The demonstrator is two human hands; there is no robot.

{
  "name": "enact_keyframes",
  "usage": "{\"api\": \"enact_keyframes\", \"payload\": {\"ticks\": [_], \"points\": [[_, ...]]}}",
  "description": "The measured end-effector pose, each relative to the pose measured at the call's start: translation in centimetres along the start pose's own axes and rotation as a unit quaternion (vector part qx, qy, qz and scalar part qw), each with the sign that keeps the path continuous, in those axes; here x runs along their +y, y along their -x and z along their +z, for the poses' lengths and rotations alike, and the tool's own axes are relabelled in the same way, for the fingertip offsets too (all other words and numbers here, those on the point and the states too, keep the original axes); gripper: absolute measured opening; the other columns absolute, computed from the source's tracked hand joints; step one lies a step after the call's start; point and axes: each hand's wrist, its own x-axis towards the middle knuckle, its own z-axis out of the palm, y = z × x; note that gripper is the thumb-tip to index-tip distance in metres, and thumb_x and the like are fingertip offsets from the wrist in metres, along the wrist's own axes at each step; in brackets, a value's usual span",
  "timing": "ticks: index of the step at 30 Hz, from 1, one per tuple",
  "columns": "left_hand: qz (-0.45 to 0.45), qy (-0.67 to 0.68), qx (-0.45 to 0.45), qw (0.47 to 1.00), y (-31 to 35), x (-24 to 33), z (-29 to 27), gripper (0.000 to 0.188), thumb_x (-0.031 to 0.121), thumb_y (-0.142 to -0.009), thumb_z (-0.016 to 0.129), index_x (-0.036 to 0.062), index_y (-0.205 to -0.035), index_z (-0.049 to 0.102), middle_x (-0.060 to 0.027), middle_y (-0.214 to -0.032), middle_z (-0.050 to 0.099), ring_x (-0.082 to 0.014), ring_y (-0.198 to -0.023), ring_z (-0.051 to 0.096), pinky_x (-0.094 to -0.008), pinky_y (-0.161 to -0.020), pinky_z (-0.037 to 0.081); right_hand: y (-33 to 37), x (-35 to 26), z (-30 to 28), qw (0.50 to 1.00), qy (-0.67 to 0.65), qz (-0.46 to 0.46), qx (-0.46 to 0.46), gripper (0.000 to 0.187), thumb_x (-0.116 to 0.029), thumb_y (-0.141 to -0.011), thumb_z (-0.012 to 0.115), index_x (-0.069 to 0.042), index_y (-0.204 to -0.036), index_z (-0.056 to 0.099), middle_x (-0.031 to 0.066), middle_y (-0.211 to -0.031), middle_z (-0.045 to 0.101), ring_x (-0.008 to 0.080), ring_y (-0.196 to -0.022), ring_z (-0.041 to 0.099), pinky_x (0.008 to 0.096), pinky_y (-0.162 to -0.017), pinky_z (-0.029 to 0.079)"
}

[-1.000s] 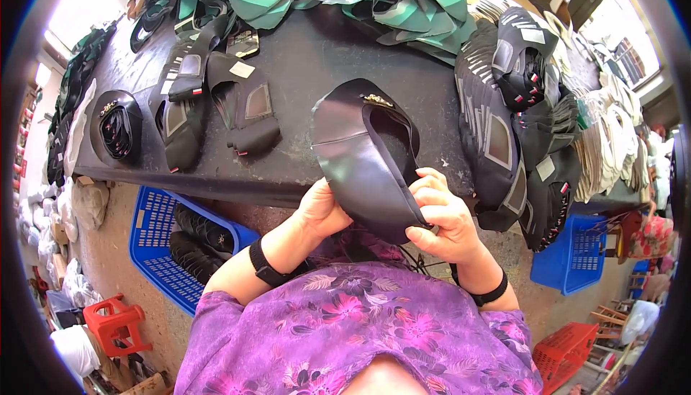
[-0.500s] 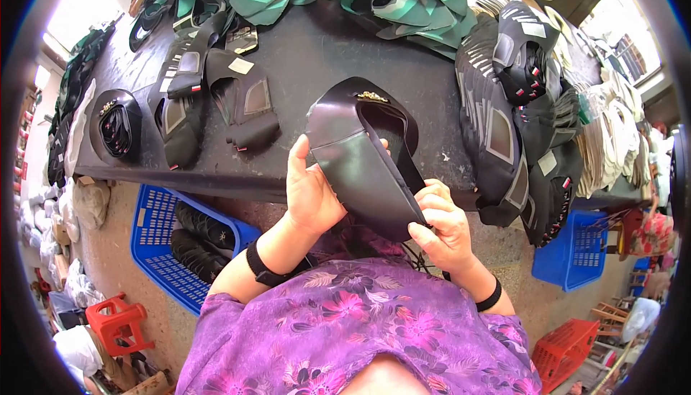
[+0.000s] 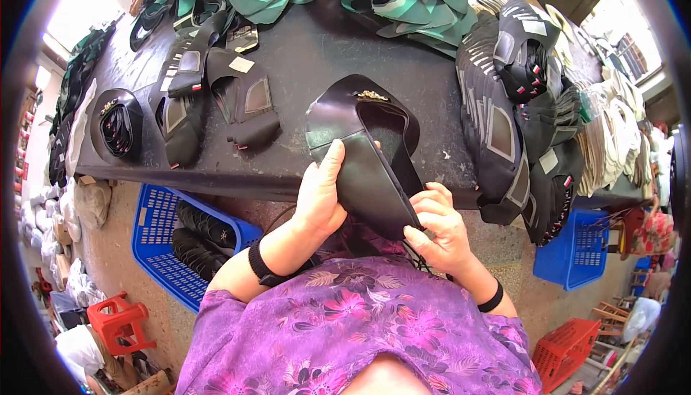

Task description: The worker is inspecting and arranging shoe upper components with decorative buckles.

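Note:
A black shoe upper [image 3: 363, 168] with a gold ornament near its far end is held up at the table's front edge. My left hand [image 3: 322, 192] grips its left side, the thumb lying on the outer face near a seam and the other fingers hidden behind. At the lower right end, my right hand [image 3: 440, 228] pinches the upper's rim between thumb and fingers. A nested stack of similar black uppers [image 3: 116, 127] stands at the table's left. Nearer me on that side lie flat black uppers [image 3: 245, 100] with grey patches.
Green layered uppers [image 3: 425, 6] are heaped along the far side of the dark table [image 3: 302, 56]. Black uppers [image 3: 497, 121] pile up at the right edge. Blue baskets [image 3: 162, 251] stand below, the left one holding black uppers. A red stool [image 3: 119, 319] is at lower left.
My left thumb has moved from the upper's left edge onto its outer face, and the left hand has shifted right. My right hand keeps its pinch, moving slightly.

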Motion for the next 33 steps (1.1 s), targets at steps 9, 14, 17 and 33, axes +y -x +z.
{"api": "enact_keyframes", "payload": {"ticks": [9, 14, 17, 33], "points": [[0.017, -0.022, -0.052, 0.998, 0.7, -1.6, -0.1, 0.032, 0.021, -0.090, 0.046, 0.0028, -0.116, 0.045, -0.0122, -0.111, 0.054, -0.0216, -0.100, 0.054, -0.0354, -0.088, 0.044, -1.5, -1.0, 0.7, 0.991, 0.053, 0.116, 0.029, 0.044, -0.011, -0.073, 0.062, -0.001, -0.113, 0.046, 0.0045, -0.053, 0.046, 0.0233, -0.054, 0.047, 0.0321, -0.072, 0.039], [0.034, -0.008, -0.010, 0.999, -1.6, 0.3, -3.0, 0.034, 0.010, -0.084, 0.050, 0.0042, -0.117, 0.044, -0.0090, -0.108, 0.055, -0.0192, -0.097, 0.055, -0.0349, -0.085, 0.045, -0.4, -0.3, 1.4, 0.993, 0.090, 0.075, 0.008, 0.051, -0.008, -0.071, 0.064, 0.002, -0.117, 0.043, 0.0027, -0.049, 0.040, 0.0215, -0.050, 0.044, 0.0307, -0.071, 0.037], [0.030, -0.019, 0.000, 0.999, -2.0, 0.3, -2.8, 0.035, 0.011, -0.084, 0.053, 0.0046, -0.117, 0.043, -0.0083, -0.107, 0.055, -0.0183, -0.096, 0.055, -0.0341, -0.084, 0.046, -0.1, -0.2, 1.5, 0.992, 0.105, 0.062, 0.005, 0.052, -0.009, -0.071, 0.064, 0.003, -0.117, 0.043, 0.0027, -0.050, 0.042, 0.0209, -0.050, 0.045, 0.0304, -0.071, 0.036], [-0.142, 0.070, -0.120, 0.980, -2.9, 2.4, -2.4, 0.032, 0.020, -0.085, 0.054, 0.0022, -0.112, 0.048, -0.0140, -0.108, 0.056, -0.0215, -0.094, 0.058, -0.0360, -0.082, 0.047, 0.0, -0.1, 1.5, 0.993, 0.098, 0.071, -0.012, 0.028, -0.012, -0.073, 0.063, 0.000, -0.096, 0.053, 0.0068, -0.059, 0.054, 0.0234, -0.057, 0.052, 0.0341, -0.074, 0.036]]}}
